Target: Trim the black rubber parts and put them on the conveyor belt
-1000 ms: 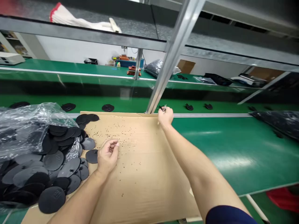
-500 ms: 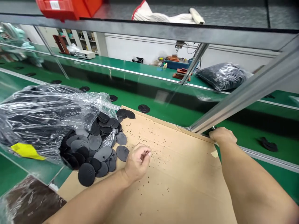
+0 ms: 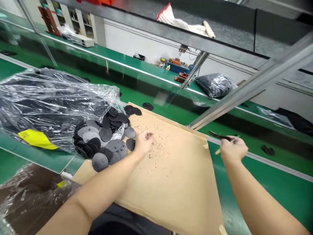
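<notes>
My left hand (image 3: 144, 142) hovers over the cardboard sheet (image 3: 188, 186), just right of a pile of flat black discs (image 3: 106, 134). Its fingers are curled together; whether anything small is between them cannot be made out. Past the sheet's right edge, my right hand (image 3: 233, 149) is closed on a plier-like hand tool (image 3: 220, 135), whose slim dark arm sticks out to the left; the rest is covered by the fingers. Tiny dark bits (image 3: 156, 147) lie scattered over the cardboard. The discs spill from a large clear plastic bag (image 3: 53, 101) on the left.
A slanted metal post (image 3: 220, 109) rises behind the cardboard, between my hands. Overhead runs a shelf with a white glove (image 3: 181, 23). Behind is a green conveyor belt (image 3: 168, 109) with black discs (image 3: 148, 106). A brown plastic-wrapped box (image 3: 31, 195) sits at lower left.
My right hand has moved away from the cardboard's far right corner and now holds the plier-like tool up. My left hand stays beside the discs. The view has tilted and shifted right.
</notes>
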`<act>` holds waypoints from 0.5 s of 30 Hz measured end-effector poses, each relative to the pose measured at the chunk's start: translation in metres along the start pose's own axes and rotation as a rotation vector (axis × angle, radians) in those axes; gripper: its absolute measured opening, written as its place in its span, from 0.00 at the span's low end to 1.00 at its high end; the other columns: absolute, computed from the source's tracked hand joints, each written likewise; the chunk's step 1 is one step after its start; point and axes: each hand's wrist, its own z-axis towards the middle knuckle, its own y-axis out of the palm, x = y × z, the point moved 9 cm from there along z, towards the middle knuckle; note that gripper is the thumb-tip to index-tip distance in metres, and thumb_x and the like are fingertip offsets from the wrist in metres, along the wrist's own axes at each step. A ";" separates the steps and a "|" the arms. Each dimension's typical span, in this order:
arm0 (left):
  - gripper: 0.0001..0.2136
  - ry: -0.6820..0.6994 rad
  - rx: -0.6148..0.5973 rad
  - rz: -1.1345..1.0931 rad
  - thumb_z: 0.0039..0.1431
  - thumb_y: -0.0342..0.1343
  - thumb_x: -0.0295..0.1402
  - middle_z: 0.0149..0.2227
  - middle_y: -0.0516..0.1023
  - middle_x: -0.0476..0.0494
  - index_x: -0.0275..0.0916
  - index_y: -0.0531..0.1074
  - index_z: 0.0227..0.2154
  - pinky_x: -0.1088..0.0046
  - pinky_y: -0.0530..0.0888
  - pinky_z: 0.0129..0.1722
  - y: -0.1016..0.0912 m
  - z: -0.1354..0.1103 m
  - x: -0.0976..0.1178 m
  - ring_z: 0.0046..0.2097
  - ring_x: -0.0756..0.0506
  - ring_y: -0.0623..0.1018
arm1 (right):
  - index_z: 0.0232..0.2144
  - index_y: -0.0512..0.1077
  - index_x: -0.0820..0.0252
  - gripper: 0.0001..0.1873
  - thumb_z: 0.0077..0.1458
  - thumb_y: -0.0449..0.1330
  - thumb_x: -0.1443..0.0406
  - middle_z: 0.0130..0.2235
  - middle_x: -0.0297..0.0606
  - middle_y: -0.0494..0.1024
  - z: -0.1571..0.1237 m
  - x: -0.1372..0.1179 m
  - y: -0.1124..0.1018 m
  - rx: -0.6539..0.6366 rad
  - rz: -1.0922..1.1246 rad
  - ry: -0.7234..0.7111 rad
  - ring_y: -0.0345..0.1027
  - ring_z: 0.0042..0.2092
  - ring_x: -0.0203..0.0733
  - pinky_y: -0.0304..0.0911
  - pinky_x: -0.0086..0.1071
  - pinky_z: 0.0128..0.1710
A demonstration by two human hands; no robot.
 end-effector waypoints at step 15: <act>0.17 -0.333 -0.441 -0.339 0.43 0.68 0.34 0.27 0.74 0.48 0.33 0.73 0.35 0.81 0.64 0.18 0.023 -0.016 -0.001 0.21 0.56 0.69 | 0.35 0.69 0.59 0.12 0.45 0.61 0.64 0.33 0.34 0.72 -0.242 -0.111 0.104 -0.593 0.743 -0.069 0.66 0.35 0.38 0.65 0.36 0.40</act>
